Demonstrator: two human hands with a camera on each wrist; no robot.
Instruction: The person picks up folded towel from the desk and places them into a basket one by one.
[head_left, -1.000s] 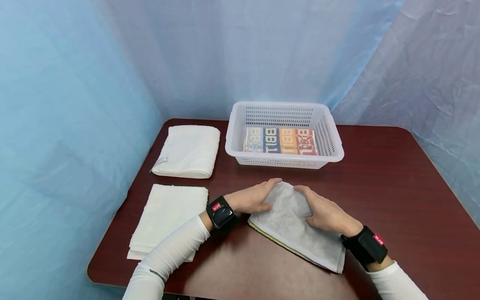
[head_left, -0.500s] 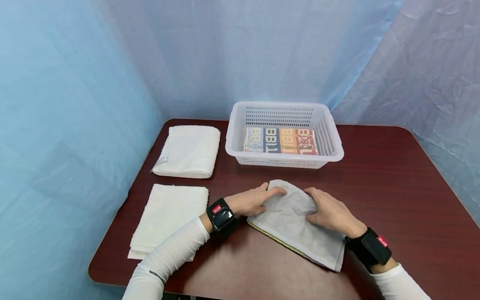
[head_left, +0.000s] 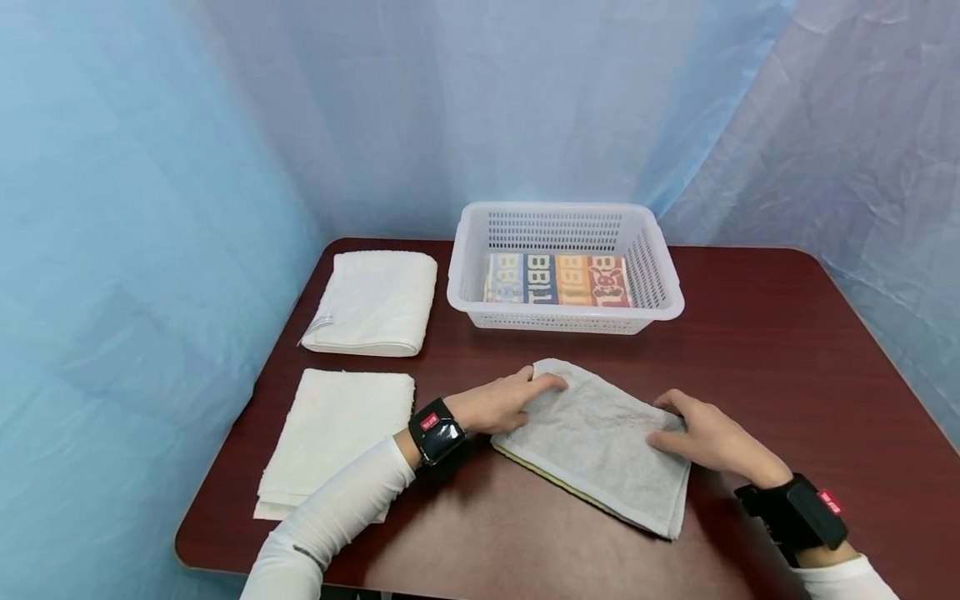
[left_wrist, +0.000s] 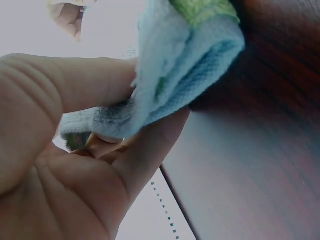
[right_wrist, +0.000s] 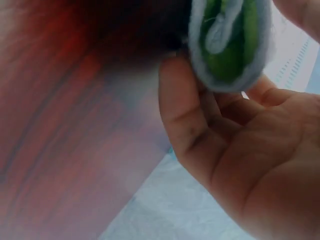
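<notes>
A folded grey towel [head_left: 600,442] with green inner layers lies slanted on the table in front of me. My left hand [head_left: 506,402] grips its left end. In the left wrist view, the thumb [left_wrist: 95,82] presses on one side of the folded layers and the other fingers reach beneath them. At the towel's right end is my right hand [head_left: 712,433], gripping the edge. The right wrist view shows the rolled fold of the towel [right_wrist: 230,70], green inside, between the thumb and the curled fingers [right_wrist: 182,105].
A white plastic basket [head_left: 562,320] stands behind the grey towel, with a colourful patterned towel [head_left: 558,280] in it. Two folded white towels lie at the left: one at the back [head_left: 375,300], the other nearer [head_left: 337,433]. Blue curtains [head_left: 450,108] enclose the dark red table [head_left: 765,350].
My right hand has slid right and slightly toward me, from the middle of the grey towel to its right end. The left hand shifted its fingers onto the left end. The towel lies flatter.
</notes>
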